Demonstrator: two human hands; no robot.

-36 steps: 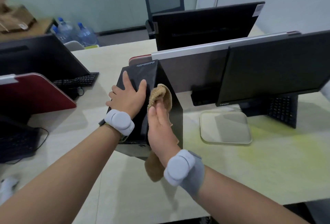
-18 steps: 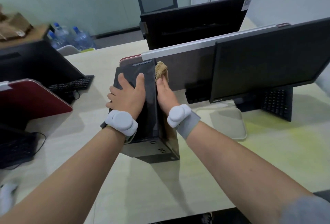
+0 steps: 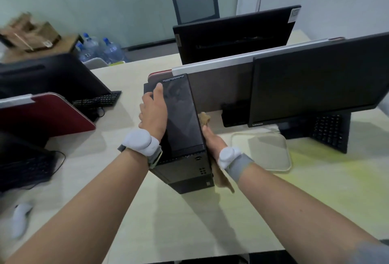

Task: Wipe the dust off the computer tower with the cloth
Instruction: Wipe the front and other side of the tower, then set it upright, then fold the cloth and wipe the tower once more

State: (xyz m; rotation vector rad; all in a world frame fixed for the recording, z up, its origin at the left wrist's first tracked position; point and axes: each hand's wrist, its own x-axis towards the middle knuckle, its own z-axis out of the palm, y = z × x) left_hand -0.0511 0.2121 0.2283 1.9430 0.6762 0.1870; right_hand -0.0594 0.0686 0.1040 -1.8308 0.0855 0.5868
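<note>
A black computer tower (image 3: 182, 124) stands upright on the pale desk, its dusty top face showing smears. My left hand (image 3: 152, 112) lies flat along the tower's top left edge, fingers wrapped over the side, steadying it. My right hand (image 3: 212, 140) presses a tan cloth (image 3: 205, 119) against the tower's right side wall; the cloth shows above my fingers and hangs out again below my wrist. Most of the right side wall and my right fingers are hidden behind the tower.
A black monitor (image 3: 315, 87) stands to the right over a beige mat (image 3: 265, 152) and a keyboard (image 3: 330, 131). A grey divider (image 3: 216, 87) runs behind the tower. Left are a red panel (image 3: 42, 116), another monitor and keyboard (image 3: 96, 100), and a white mouse (image 3: 20, 217).
My right hand with the cloth slid from the tower's far top corner down its right side toward me. The left hand shifted to the left edge. The camera tilted down.
</note>
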